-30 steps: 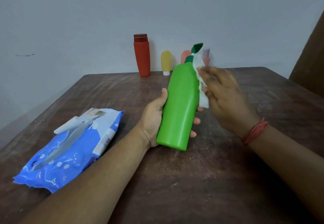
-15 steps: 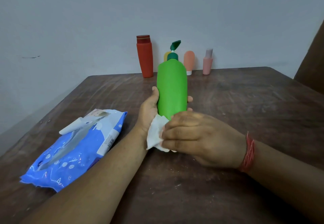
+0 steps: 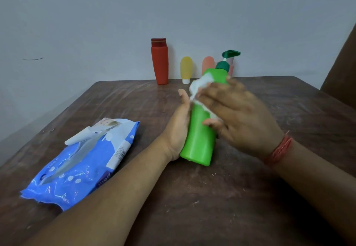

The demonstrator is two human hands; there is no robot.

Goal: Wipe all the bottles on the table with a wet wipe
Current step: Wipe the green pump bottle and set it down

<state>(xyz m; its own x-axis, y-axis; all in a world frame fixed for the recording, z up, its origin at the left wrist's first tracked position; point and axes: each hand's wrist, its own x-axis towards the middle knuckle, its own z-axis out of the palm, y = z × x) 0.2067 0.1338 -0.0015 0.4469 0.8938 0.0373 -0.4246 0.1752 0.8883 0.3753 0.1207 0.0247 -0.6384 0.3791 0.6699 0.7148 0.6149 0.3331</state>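
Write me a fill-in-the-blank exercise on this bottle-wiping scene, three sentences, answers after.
1. The right hand presses a white wet wipe against the ____ bottle.
2. The left hand holds that bottle from its ____ side.
3. The blue wipes pack lies on the table to the ____ of both hands.

Answers: green; left; left

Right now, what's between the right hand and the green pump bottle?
In the head view, a crumpled white wet wipe lies between the right hand and the green pump bottle, pressed against its upper body.
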